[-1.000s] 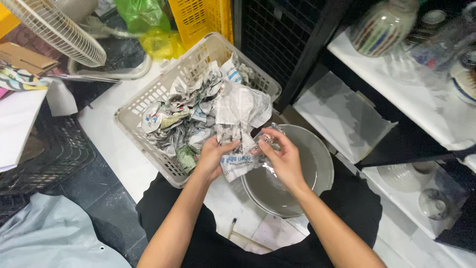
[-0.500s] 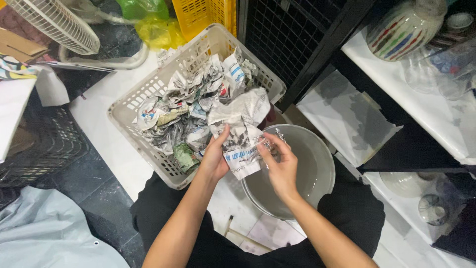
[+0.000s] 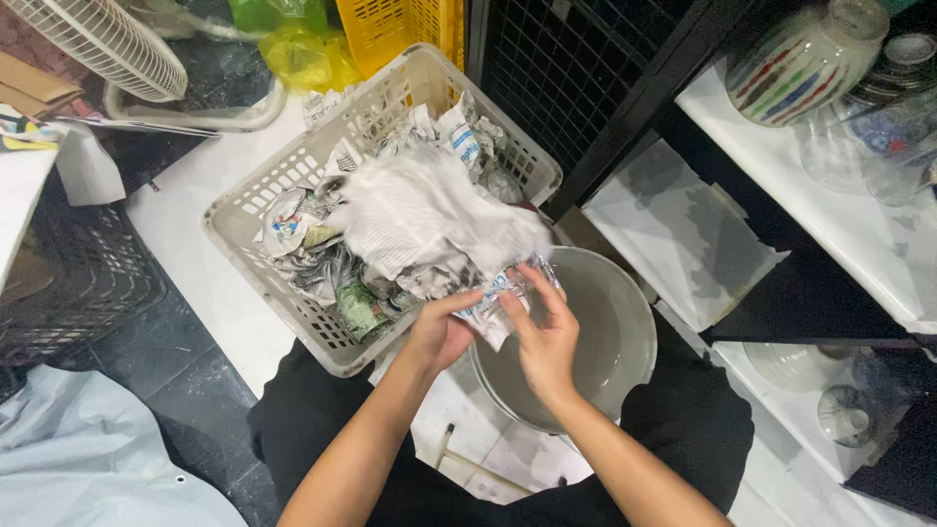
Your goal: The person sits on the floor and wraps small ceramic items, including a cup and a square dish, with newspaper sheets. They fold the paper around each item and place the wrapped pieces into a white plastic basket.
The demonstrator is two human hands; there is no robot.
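gripping crumpled newspaper (image 3: 429, 229) | left hand (image 3: 439, 332), right hand (image 3: 544, 342) both clamped | over grey bowl (image 3: 615, 322)

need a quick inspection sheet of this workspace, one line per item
surface: white floor tiles with dark tiles at the left.
job's things: crumpled newspaper sheet with something clear wrapped in it, held over a grey bowl; beige basket full of crumpled newspaper.
clutter: grey cloth, white fan, yellow crate, green and yellow bags.
grips: left hand and right hand both grip the sheet's lower edge.
cables: nothing seen.
surroundings: black shelf unit with white liners, a striped jar, glassware.
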